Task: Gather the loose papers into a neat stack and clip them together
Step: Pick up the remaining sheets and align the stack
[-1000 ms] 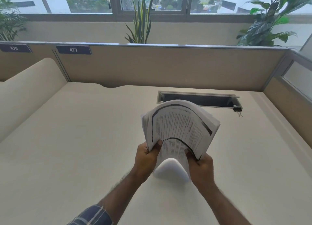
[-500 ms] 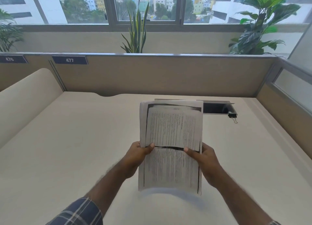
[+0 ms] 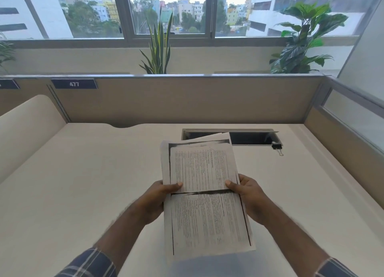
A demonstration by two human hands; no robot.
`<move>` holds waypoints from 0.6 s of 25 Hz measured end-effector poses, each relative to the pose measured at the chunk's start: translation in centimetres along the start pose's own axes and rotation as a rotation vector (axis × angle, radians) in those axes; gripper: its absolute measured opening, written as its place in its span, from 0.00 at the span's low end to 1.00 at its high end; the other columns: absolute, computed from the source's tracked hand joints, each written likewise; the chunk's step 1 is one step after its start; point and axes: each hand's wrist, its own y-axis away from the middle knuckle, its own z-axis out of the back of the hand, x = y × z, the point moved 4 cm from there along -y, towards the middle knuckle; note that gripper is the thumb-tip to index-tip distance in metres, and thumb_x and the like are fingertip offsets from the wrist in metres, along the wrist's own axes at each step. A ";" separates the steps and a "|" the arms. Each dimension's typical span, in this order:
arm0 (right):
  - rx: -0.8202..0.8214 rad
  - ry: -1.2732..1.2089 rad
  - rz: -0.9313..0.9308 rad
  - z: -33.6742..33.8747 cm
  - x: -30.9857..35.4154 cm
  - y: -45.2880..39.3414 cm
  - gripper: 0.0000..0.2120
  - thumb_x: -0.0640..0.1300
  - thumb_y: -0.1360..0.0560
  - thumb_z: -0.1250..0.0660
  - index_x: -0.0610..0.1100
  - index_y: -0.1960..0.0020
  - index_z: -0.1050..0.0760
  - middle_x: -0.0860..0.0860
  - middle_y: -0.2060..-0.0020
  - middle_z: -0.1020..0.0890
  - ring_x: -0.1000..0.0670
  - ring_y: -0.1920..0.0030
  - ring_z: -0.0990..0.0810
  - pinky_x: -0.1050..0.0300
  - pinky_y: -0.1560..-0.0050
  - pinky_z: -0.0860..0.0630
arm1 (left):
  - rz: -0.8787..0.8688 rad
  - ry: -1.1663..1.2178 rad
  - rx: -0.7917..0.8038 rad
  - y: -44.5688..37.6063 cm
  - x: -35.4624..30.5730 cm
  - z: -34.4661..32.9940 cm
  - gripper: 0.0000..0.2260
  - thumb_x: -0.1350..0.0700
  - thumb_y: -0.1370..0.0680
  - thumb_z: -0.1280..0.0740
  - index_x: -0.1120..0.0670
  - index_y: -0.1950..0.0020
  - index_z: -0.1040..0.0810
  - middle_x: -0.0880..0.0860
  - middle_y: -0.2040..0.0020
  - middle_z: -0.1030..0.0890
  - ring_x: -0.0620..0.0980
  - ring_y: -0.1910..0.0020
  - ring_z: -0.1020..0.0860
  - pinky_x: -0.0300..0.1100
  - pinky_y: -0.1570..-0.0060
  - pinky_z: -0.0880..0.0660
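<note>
I see even daylight from the far window (image 3: 170, 12), a soft shadow under the papers (image 3: 205, 195), blurred forearms, and edges bowed by the wide lens.

The printed text on the papers (image 3: 204, 195) was too blurred to be read. The fingers of the left hand (image 3: 154, 199) and right hand (image 3: 250, 197) were hidden behind the sheets, only the thumbs being seen. Both sleeves were cut off by the bottom edge.

I have both forearms reaching forward over the bench, left hand (image 3: 154, 197) and right hand (image 3: 249, 195) each in a closed grip, thumbs on top, facing each other.
</note>
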 end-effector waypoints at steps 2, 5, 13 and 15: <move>0.015 0.006 -0.025 0.0 -0.9 -0.1 0.11 0.40 0.21 0.35 0.39 0.40 0.23 0.40 0.47 0.15 0.36 0.48 0.15 0.36 0.45 0.20 | -0.050 0.083 -0.121 -0.7 -0.6 0.5 0.13 0.56 0.20 0.34 0.59 0.37 0.21 0.60 0.44 0.14 0.61 0.45 0.15 0.59 0.46 0.19; 0.008 -0.004 -0.048 -0.1 -2.3 -0.1 0.10 0.39 0.21 0.35 0.38 0.41 0.22 0.39 0.47 0.15 0.36 0.49 0.15 0.37 0.45 0.20 | -0.086 0.119 -0.337 -1.8 -0.6 1.0 0.11 0.55 0.19 0.35 0.60 0.41 0.19 0.59 0.50 0.13 0.59 0.52 0.14 0.53 0.56 0.17; -0.089 -0.037 -0.104 0.4 -7.0 -0.6 0.10 0.37 0.21 0.35 0.37 0.42 0.21 0.39 0.50 0.14 0.37 0.50 0.14 0.37 0.45 0.20 | -0.013 0.066 -0.405 -3.5 2.3 0.8 0.11 0.55 0.19 0.35 0.60 0.42 0.19 0.58 0.51 0.13 0.56 0.55 0.14 0.46 0.64 0.17; -0.125 -0.016 -0.126 0.8 -7.9 -1.0 0.09 0.36 0.22 0.35 0.37 0.43 0.21 0.40 0.51 0.13 0.38 0.52 0.14 0.39 0.46 0.19 | 0.010 0.040 -0.406 -4.1 3.0 0.7 0.10 0.55 0.19 0.35 0.59 0.42 0.18 0.57 0.52 0.13 0.55 0.56 0.14 0.46 0.65 0.18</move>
